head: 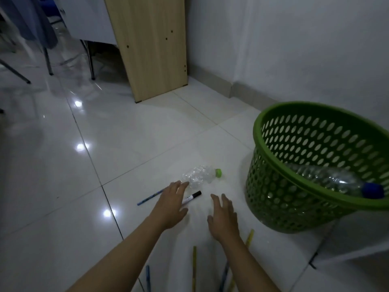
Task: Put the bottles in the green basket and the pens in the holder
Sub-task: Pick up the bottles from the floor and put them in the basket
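Several slim blue and yellow pens (pixel 194 268) lie uncollected on the floor; no holder is visible. One clear blue-capped bottle (pixel 328 181) sits in the green perforated plastic basket (pixel 273 186). Both hands, left (pixel 171 204) and right (pixel 224 218), reach empty, grip wide, toward the crushed clear green-capped bottle (pixel 199 175).

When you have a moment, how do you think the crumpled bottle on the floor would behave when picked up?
The crumpled bottle looks empty, so probably light. Its creased clear walls would likely flex and crackle. Being dented, it should roll little on the glossy floor.
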The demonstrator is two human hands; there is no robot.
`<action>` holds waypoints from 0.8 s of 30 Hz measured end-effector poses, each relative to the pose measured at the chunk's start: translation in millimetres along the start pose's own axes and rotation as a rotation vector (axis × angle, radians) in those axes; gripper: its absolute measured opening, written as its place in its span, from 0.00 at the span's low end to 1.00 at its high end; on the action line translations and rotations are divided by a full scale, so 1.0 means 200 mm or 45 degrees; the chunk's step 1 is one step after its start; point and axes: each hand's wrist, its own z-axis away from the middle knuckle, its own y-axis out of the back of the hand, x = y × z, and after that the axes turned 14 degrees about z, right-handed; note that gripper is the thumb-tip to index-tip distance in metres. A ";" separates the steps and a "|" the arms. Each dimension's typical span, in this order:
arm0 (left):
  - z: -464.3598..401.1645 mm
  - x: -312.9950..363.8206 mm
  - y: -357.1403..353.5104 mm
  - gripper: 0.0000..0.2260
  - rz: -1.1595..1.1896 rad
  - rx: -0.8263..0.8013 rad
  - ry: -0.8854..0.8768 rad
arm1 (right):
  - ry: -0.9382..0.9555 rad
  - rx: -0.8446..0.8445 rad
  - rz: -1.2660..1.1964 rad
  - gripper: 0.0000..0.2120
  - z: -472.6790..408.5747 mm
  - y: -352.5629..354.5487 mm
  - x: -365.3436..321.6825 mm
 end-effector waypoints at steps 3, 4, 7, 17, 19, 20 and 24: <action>-0.06 -0.01 -0.09 0.35 -0.047 -0.062 -0.005 | -0.069 -0.053 -0.043 0.30 -0.04 -0.06 0.02; -0.09 -0.01 -0.11 0.35 -0.040 -0.057 0.008 | -0.076 -0.049 -0.054 0.30 -0.05 -0.07 0.03; -0.17 0.00 -0.15 0.35 -0.040 0.002 0.028 | -0.059 -0.058 -0.034 0.29 -0.07 -0.09 0.04; -0.39 -0.05 -0.16 0.20 0.065 -0.076 0.363 | 0.014 -0.093 0.090 0.29 -0.08 -0.07 0.08; -0.37 -0.07 -0.17 0.18 0.178 -0.027 0.327 | -0.001 -0.123 0.110 0.29 -0.07 -0.09 0.08; -0.36 -0.07 -0.18 0.17 0.223 0.002 0.303 | -0.011 -0.136 0.111 0.29 -0.07 -0.09 0.07; -0.34 -0.10 -0.18 0.14 0.196 0.133 0.181 | -0.055 -0.149 0.064 0.28 -0.07 -0.11 0.04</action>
